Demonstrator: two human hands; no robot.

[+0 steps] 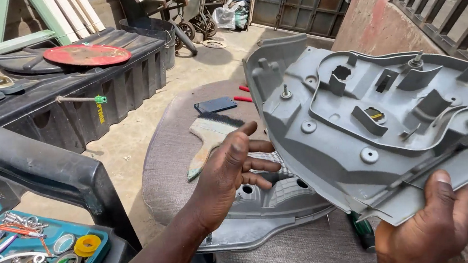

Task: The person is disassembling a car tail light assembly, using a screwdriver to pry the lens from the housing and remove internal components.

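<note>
While the right hand [429, 227] grips the lower edge of a grey plastic housing [383, 121] held tilted over a second grey part [265, 209] on the cushion [173, 155], the left hand [227, 173] hovers beside it, fingers [260, 163] released; beyond lies a paintbrush [208, 137].

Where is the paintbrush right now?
In the head view the paintbrush lies left of centre on the grey cushioned seat, just above the left hand and just below a small dark phone.
</note>
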